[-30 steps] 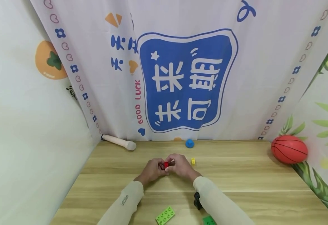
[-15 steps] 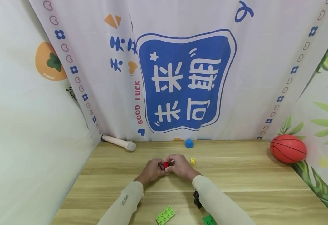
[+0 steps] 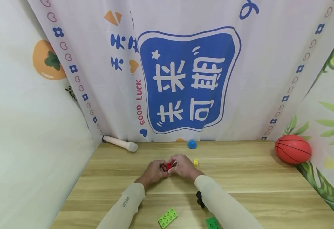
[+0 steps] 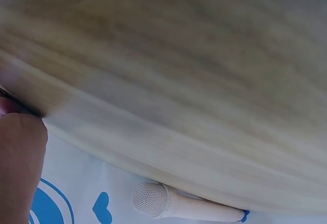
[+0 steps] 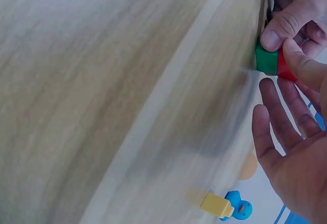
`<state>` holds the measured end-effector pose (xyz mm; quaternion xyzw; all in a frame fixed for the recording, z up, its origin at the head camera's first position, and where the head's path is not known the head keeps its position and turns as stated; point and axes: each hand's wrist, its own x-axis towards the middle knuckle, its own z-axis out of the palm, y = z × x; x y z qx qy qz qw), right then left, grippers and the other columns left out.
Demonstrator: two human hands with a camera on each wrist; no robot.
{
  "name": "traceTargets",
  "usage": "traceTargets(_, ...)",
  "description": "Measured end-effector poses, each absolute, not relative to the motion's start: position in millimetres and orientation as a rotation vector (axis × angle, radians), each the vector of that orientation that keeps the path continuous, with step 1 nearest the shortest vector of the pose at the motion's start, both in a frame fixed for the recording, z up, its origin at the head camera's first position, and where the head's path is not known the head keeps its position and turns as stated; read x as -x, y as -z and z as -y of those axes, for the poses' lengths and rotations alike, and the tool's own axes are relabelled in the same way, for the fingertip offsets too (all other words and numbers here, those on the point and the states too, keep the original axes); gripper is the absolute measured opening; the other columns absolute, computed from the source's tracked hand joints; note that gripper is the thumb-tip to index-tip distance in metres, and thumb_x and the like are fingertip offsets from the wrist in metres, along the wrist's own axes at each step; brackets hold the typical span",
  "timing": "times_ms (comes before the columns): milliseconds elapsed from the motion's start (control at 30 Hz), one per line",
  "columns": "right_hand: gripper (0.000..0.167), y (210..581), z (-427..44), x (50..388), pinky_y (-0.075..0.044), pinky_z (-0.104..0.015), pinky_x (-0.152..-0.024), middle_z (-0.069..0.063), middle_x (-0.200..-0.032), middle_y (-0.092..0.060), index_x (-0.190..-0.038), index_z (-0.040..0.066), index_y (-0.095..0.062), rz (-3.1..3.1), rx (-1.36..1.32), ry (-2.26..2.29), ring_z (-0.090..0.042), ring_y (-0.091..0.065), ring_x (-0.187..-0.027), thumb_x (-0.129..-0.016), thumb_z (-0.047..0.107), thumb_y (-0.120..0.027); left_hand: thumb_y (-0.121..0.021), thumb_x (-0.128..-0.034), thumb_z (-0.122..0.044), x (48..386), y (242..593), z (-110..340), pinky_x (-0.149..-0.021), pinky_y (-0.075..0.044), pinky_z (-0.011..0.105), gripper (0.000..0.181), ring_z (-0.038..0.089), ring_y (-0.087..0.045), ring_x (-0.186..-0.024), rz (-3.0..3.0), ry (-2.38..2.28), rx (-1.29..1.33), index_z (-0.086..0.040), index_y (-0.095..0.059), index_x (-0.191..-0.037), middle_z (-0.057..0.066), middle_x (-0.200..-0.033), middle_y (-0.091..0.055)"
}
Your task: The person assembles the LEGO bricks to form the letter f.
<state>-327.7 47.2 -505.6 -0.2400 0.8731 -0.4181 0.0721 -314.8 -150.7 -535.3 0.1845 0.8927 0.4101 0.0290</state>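
Observation:
Mid-table in the head view, the left hand (image 3: 154, 171) and the right hand (image 3: 183, 166) meet at a small red block (image 3: 168, 166). The right wrist view shows a green block (image 5: 266, 61) against the red block (image 5: 286, 67). There the left hand (image 5: 296, 15) has its thumb on the green one, while the right hand (image 5: 301, 147) pinches the red one, its other fingers spread. Only part of the left hand (image 4: 21, 157) shows at the edge of the left wrist view.
A yellow block (image 3: 195, 162) and a blue duck (image 3: 192, 144) lie beyond the right hand. A microphone (image 3: 120, 143) is at back left, a red ball (image 3: 293, 149) at right. Nearer are a light green block (image 3: 167, 218), a green block (image 3: 212, 223) and a black object (image 3: 200, 199).
The head view has shifted slightly. Both hands stay together around the red block, with only a slight change in the right fingers.

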Motion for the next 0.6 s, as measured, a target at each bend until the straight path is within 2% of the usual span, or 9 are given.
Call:
traceTargets(267, 0.016, 504.9, -44.1, 327.1, -0.062, -0.034, -0.086, -0.007, -0.107, -0.080, -0.100, 0.007, -0.080, -2.636, 0.721, 1.234, -0.018, -0.076, -0.095, -0.087, 0.006, -0.089, -0.089, -0.0892, -0.016, 312.0, 534.4, 152.4, -0.070, -0.049, 0.019, 0.020, 0.010, -0.059, -0.079, -2.771, -1.301, -0.588, -0.005, -0.077, -0.100, 0.005, -0.089, -0.073)
traceTargets(600, 0.017, 504.5, -45.7, 325.7, -0.063, -0.038, -0.087, -0.005, -0.109, -0.080, -0.102, 0.011, -0.081, -2.670, 0.678, 1.207, -0.018, -0.076, -0.095, -0.087, 0.010, -0.089, -0.089, -0.0901, -0.016, 312.2, 535.9, 149.6, -0.068, -0.049, 0.019, 0.018, 0.011, -0.058, -0.078, -2.759, -1.298, -0.548, -0.007, -0.077, -0.101, 0.002, -0.088, -0.070)
